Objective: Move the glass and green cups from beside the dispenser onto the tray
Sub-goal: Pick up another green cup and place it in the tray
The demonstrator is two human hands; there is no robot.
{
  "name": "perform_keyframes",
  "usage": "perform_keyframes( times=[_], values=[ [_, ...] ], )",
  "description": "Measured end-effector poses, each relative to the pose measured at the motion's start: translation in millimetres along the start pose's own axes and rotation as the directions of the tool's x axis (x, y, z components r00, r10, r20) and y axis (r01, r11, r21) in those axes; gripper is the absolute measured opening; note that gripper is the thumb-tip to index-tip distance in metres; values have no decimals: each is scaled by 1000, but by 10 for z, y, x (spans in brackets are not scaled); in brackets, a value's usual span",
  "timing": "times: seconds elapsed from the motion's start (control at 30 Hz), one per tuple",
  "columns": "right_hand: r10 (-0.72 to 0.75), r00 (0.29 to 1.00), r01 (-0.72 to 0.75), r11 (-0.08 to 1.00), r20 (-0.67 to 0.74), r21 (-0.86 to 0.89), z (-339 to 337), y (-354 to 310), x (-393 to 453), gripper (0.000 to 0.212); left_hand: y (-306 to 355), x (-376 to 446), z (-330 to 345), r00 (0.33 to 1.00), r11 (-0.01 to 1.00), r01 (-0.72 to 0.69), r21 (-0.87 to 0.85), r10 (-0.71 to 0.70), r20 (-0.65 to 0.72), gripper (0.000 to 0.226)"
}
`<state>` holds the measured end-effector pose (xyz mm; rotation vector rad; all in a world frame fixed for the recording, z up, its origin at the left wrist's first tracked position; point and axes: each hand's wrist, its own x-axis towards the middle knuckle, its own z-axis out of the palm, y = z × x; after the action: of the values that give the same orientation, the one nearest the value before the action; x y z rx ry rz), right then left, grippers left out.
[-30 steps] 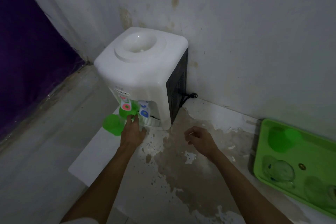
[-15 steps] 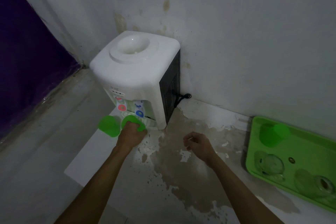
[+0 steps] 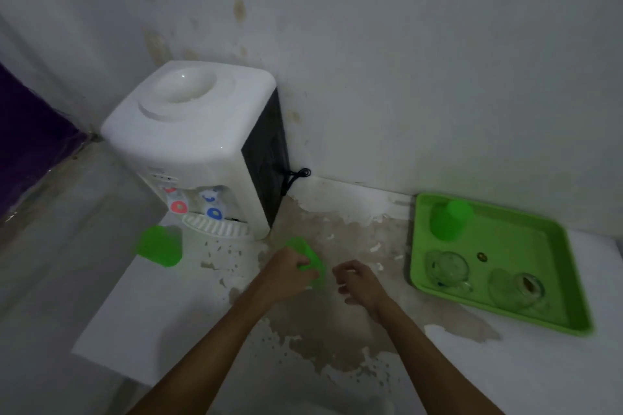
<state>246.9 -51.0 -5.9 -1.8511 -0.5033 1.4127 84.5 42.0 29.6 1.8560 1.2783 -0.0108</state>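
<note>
My left hand (image 3: 286, 271) grips a green cup (image 3: 312, 259) in front of the white dispenser (image 3: 199, 145), above the worn counter. My right hand (image 3: 362, 283) hovers just right of it, fingers loosely curled and holding nothing. A second green cup (image 3: 160, 246) stands on the counter left of the dispenser's drip tray. The green tray (image 3: 526, 239) lies at the right, carrying one green cup (image 3: 450, 219) at its far left corner and two glass cups (image 3: 448, 268) (image 3: 517, 288) along its near side.
The dispenser sits against the stained back wall with a black cord (image 3: 296, 177) at its right side. The counter's left edge (image 3: 111, 290) drops off beside the second green cup. A dark purple curtain (image 3: 30, 138) hangs at the far left.
My left hand took the green cup from under the dispenser taps and carried it right, toward my right hand. The view shifted right, showing more of the tray.
</note>
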Motion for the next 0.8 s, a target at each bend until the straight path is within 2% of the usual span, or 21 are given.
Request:
perform_keyframes(
  times=[0.07, 0.13, 0.2, 0.27, 0.33, 0.43, 0.57, 0.67, 0.73, 0.8],
  values=[
    [92, 995, -87, 987, -27, 133, -98, 59, -32, 31, 188, 9, 148, 995, 997, -76, -3, 76, 56, 45],
    [166, 986, -162, 946, 10, 280, -212, 89, -58, 41, 375, -7, 269, 982, 988, -156, -23, 157, 106, 47],
    [193, 980, -197, 876, 53, 440, -357, 107, -79, 50, 580, -4, 390, 964, 974, -224, -7, 223, 143, 65],
    [166, 981, -190, 786, 96, 588, -442, 94, -98, 50, 716, -29, 465, 954, 967, -255, -24, 255, 159, 79],
    [83, 990, -137, 675, 110, 725, -577, 66, -122, 49, 893, -22, 565, 926, 944, -328, -29, 327, 188, 77],
    [18, 997, -72, 546, 74, 835, -783, -36, -187, 50, 1109, 6, 612, 877, 904, -424, -58, 426, 222, 77],
    [2, 999, 34, 499, -40, 866, -1150, -181, -212, 48, 1440, 80, 605, 803, 845, -509, -164, 535, 263, 63],
    [41, 985, 123, 530, -170, 839, -1405, -278, -207, 51, 1665, 136, 622, 757, 811, -520, -267, 583, 295, 54],
    [62, 942, 222, 621, -329, 751, -1575, -311, -197, 46, 1814, 204, 648, 756, 797, -526, -298, 598, 266, 45],
    [67, 844, 339, 703, -533, 625, -1733, -312, -202, 40, 1933, 307, 675, 755, 779, -549, -303, 618, 220, 33]
  ],
)
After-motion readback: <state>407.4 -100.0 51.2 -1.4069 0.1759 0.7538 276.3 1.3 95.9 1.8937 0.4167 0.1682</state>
